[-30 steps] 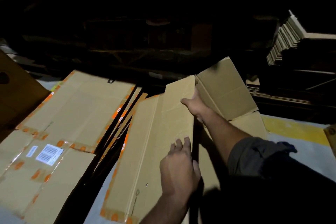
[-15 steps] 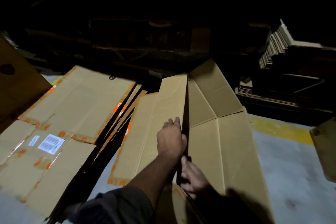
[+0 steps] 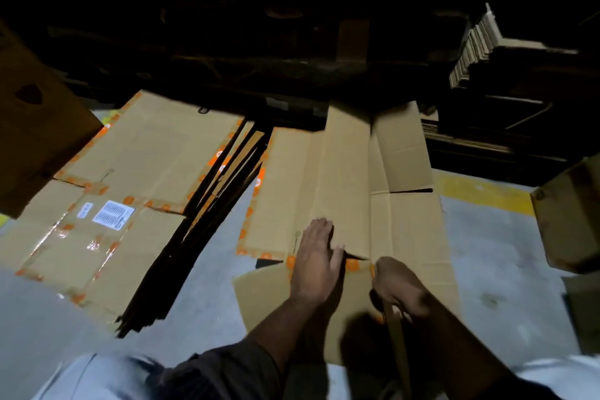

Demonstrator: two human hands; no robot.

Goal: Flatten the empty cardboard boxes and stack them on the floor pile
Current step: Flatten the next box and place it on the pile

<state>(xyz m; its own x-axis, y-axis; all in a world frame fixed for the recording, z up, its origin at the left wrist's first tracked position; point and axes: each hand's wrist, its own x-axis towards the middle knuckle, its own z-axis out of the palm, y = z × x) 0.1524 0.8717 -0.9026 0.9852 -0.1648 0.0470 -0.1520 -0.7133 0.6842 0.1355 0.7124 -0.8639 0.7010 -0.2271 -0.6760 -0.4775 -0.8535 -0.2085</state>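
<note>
Box (image 3: 344,191) now flattened, left hand (image 3: 316,256) pressing, right hand (image 3: 401,286) blurred

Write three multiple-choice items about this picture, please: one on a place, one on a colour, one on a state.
1. Where is the white shipping label?
A. on the flattened carton at the left
B. on the box under the hands
C. on the grey floor

2. What colour is the tape on the cartons' edges?
A. blue
B. orange
C. green

3. How does the left hand lie?
A. fist closed
B. pinching tape
C. flat, fingers straight, on the cardboard box

Answers: 1 A, the label sits on the left carton; 2 B, the edge strips are orange; 3 C, the palm presses the panel.
</note>
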